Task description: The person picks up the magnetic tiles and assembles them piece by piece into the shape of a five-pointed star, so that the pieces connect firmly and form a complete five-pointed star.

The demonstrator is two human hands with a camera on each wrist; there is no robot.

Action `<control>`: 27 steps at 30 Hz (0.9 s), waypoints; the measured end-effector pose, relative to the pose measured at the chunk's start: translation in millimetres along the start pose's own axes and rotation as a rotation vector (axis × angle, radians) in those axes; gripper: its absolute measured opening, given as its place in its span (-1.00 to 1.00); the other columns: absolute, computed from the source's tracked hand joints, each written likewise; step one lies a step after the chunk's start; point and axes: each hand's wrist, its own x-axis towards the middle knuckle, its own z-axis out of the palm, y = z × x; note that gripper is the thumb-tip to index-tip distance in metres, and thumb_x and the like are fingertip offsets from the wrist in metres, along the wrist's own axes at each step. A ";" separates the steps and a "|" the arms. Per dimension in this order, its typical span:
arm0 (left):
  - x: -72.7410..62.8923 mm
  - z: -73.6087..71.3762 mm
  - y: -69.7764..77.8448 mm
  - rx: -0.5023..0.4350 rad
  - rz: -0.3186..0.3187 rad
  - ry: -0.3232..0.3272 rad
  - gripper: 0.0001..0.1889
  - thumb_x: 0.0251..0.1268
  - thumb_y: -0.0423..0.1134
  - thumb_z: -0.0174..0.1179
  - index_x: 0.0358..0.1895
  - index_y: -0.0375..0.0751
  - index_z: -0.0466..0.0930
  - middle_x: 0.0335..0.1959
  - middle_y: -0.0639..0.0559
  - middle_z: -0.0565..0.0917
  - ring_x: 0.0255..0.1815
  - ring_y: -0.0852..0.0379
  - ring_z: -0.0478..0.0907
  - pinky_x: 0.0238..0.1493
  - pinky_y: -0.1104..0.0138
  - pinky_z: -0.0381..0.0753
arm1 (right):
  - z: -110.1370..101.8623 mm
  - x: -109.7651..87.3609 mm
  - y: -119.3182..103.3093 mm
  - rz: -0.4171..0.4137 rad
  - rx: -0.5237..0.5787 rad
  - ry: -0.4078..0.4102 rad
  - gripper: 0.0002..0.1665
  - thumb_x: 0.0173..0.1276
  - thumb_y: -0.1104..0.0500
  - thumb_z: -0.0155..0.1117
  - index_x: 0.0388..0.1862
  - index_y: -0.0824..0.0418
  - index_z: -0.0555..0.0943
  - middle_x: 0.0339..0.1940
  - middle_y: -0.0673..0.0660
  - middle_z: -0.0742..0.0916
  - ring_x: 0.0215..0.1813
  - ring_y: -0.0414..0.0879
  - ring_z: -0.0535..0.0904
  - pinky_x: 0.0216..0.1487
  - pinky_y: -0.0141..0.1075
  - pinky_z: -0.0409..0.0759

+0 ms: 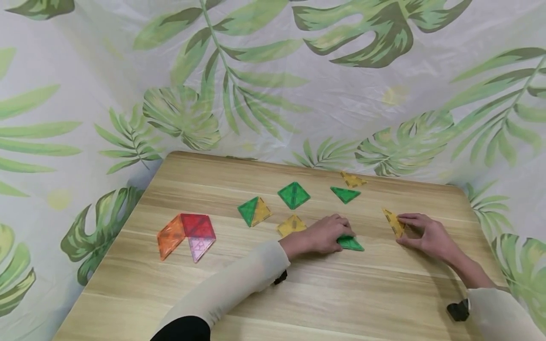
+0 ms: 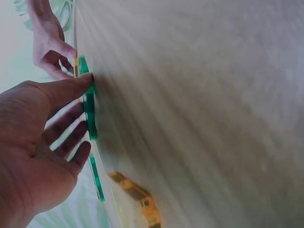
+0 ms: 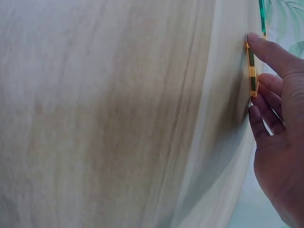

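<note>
My left hand (image 1: 326, 235) pinches a translucent green triangular magnetic tile (image 1: 351, 244) near the middle of the table. In the left wrist view the thumb presses one edge of that green tile, with the fingers behind it. Further right, my right hand (image 1: 428, 235) holds a yellow triangular magnetic tile (image 1: 393, 222) between thumb and fingers. The right wrist view shows this yellow tile edge-on. Just left of the left hand lie yellow tiles (image 1: 291, 225), partly hidden by the wrist.
On the wooden table (image 1: 341, 303) lie a green square of two triangles (image 1: 294, 195), a green-and-yellow pair (image 1: 254, 211), a lone green triangle (image 1: 345, 194) and a yellow triangle (image 1: 353, 179) at the back edge. Orange tiles (image 1: 171, 236), red tiles (image 1: 198, 226) and a pink tile (image 1: 200, 247) adjoin at left.
</note>
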 end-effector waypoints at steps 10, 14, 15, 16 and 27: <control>-4.7 -2.4 -7.1 -0.137 -0.021 0.052 -0.39 0.34 -0.28 0.48 0.44 -0.14 0.57 0.42 -0.05 0.51 0.47 0.06 0.39 0.48 0.42 0.36 | 3.0 -0.1 -2.6 -0.008 -0.005 0.019 -0.31 0.09 0.06 0.77 0.18 0.30 0.76 0.21 0.25 0.73 0.23 0.31 0.61 0.13 -0.74 0.20; -6.4 -1.3 -1.8 -0.123 -0.138 0.107 -0.18 0.20 0.00 0.60 0.50 -0.18 0.49 0.39 -0.07 0.47 0.37 0.06 0.40 0.38 0.45 0.44 | 6.3 0.0 -3.8 -0.024 -0.026 0.049 -0.33 0.03 0.09 0.79 0.12 0.31 0.79 0.15 0.24 0.76 0.18 0.28 0.64 0.13 -0.73 0.23; -6.1 -0.5 -0.9 -0.111 -0.161 0.110 -0.16 0.18 0.03 0.61 0.50 -0.18 0.50 0.38 -0.07 0.48 0.36 0.07 0.41 0.36 0.45 0.46 | 7.2 -0.1 -4.2 -0.026 -0.027 0.055 -0.33 0.02 0.09 0.80 0.11 0.31 0.79 0.14 0.24 0.77 0.17 0.28 0.65 0.13 -0.73 0.23; -5.7 0.3 -0.4 -0.096 -0.179 0.111 -0.15 0.17 0.07 0.61 0.49 -0.18 0.50 0.37 -0.06 0.49 0.34 0.08 0.42 0.34 0.45 0.47 | 8.1 -0.3 -4.6 -0.026 -0.028 0.060 -0.33 0.01 0.09 0.80 0.10 0.31 0.79 0.13 0.23 0.77 0.16 0.27 0.65 0.13 -0.73 0.24; -0.7 -3.4 -8.2 -0.017 -0.149 0.069 -0.31 0.23 0.04 0.58 0.37 -0.18 0.63 0.31 -0.04 0.61 0.27 0.06 0.51 0.30 0.42 0.50 | 16.8 -2.6 -15.7 -0.060 -0.018 0.111 -0.33 -0.08 0.12 0.84 0.03 0.33 0.81 0.07 0.23 0.78 0.11 0.25 0.66 0.17 -0.79 0.19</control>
